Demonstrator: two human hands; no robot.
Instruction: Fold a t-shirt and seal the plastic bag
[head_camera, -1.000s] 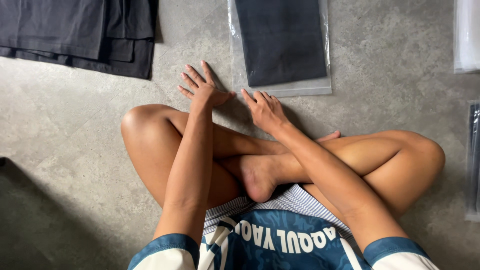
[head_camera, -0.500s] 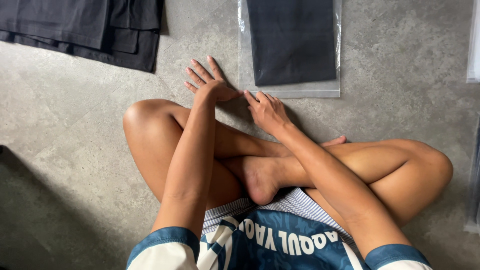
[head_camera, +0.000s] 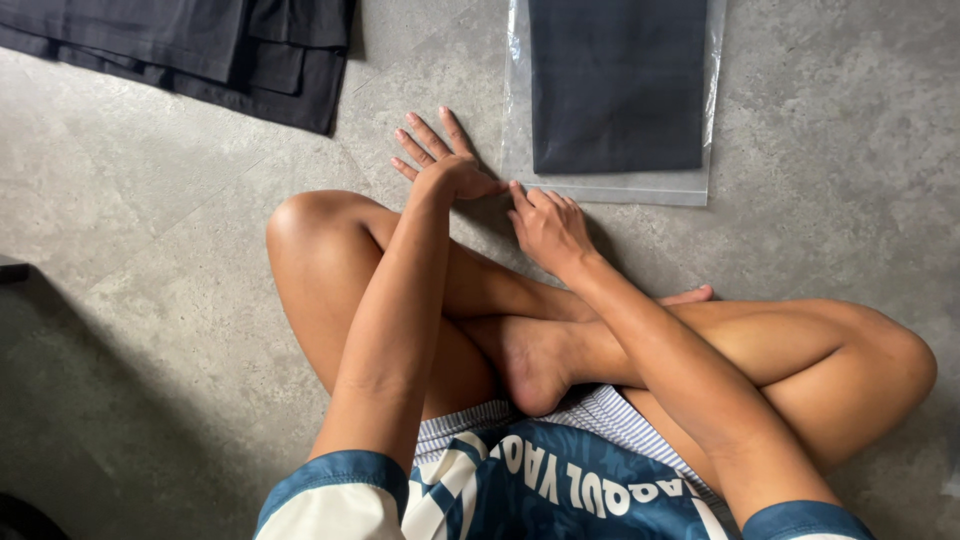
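Short-sleeved jersey (head_camera: 560, 495) — dark blue with pale lettering, its sleeves white with blue cuffs — over thin-striped white shorts (head_camera: 600, 412); bare arms, legs and feet.

Grey concrete floor (head_camera: 150, 260) fills the view, mottled and bare on the left. Up in the top left corner lies a stack of dark folded cloths (head_camera: 200, 50), edges stepped one over another, flat on the floor. At the far left edge a dark object (head_camera: 12, 268) just pokes in, too little showing to tell what it is. A broad shadow (head_camera: 130, 430) spreads across the lower left floor. Crossed bare legs (head_camera: 700, 350) rest on the floor, one foot tucked at the middle.
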